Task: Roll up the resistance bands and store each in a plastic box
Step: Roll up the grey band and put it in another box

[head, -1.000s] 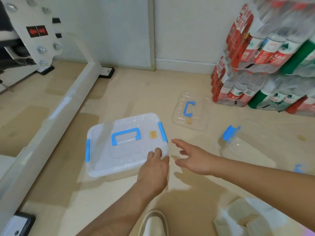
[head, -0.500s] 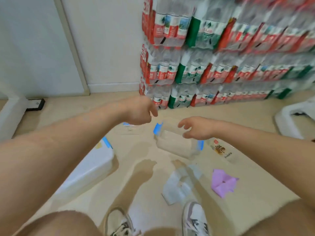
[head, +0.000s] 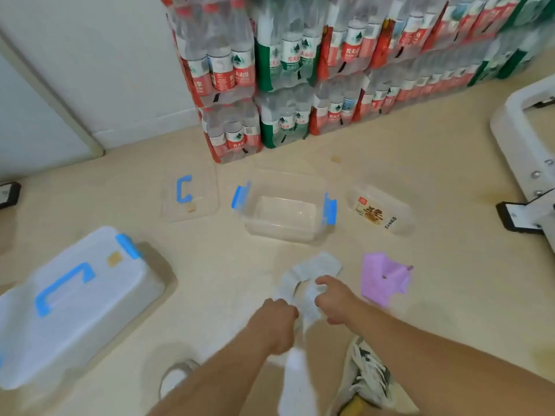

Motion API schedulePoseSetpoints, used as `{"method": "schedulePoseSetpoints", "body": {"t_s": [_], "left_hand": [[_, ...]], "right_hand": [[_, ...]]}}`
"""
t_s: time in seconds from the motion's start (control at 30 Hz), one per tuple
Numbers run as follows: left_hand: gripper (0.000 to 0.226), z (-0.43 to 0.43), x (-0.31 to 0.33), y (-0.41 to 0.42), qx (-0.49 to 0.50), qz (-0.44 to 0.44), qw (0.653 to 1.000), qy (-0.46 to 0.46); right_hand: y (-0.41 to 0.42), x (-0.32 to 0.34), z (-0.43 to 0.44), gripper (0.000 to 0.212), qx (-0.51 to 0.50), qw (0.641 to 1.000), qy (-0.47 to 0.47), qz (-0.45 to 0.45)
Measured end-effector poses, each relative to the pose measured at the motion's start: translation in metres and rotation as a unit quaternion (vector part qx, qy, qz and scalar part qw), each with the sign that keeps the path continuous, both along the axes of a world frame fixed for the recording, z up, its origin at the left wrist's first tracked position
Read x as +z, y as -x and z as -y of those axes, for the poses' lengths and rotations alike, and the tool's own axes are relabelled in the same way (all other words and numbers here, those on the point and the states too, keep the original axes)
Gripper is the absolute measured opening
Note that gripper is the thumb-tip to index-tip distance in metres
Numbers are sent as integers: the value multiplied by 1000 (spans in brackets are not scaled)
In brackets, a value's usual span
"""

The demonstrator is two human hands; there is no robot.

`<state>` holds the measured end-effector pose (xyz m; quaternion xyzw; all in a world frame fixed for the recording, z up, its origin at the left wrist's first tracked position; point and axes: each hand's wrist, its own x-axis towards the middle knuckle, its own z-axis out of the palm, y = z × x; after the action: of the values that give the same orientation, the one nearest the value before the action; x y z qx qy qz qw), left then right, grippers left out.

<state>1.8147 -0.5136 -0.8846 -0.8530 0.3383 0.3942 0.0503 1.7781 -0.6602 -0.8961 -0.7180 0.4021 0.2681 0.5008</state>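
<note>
Gripping a pale grey-white rubbery resistance band (head: 312, 267) with the left hand (head: 277, 324), fingers curled into a fist round its middle. Pinching the same band just beside that with the right hand (head: 335, 301), fingers bent down onto a fold, though too blurred to be sure of the exact hold. Loose and floppy, this band: bunched on the beige floor (head: 444, 301) beyond the knuckles, trailing back between two pale sneakers (head: 369, 376). No roll to speak of yet; seemingly the very start of rolling.

Waiting just beyond: a clear rectangular plastic box with blue latches (head: 282, 232), open, upright, nothing visible inside. To its left, flat on the floor, a clear flat lid with a blue handle (head: 195, 201). Near the right hand but apart from it, a lilac rubbery resistance band (head: 381, 280), crumpled, unrolled, untouched. Nearer on the left, a closed whitish plastic box with a blue handle (head: 90, 307), lid latched on; no telling the contents through blur and frosting, so possibly one band stored already, as a guess only.

Left to do, apparently: roll the pale band, drop it into the open box, fit the lid, then deal with the lilac one.
</note>
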Motion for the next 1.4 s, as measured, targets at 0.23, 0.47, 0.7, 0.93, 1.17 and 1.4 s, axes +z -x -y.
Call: {"method": "schedulePoseSetpoints", "body": {"t_s": [0.23, 0.47, 0.7, 0.93, 1.17, 1.4], "left_hand": [[42, -6, -67, 15, -7, -24, 998, -63], [33, -9, -60, -7, 30, -108, 985, 130], [37, -18, 117, -68, 124, -115, 972, 164], [16, -82, 261, -49, 274, -99, 888, 356], [31, -84, 336, -15, 331, 183, 697, 609], [14, -94, 344, -11, 158, 398, 751, 503]], "right_hand": [[5, -74, 11, 62, -146, 983, -93, -61], [-15, -77, -3, 42, -381, 866, -323, 7], [-63, 48, -2, 33, -233, 912, -308, 135], [-69, 268, -27, 41, 124, 926, -193, 301], [-32, 377, -63, 43, 152, 872, -142, 443], [-26, 363, -67, 58, 161, 849, -216, 454]]}}
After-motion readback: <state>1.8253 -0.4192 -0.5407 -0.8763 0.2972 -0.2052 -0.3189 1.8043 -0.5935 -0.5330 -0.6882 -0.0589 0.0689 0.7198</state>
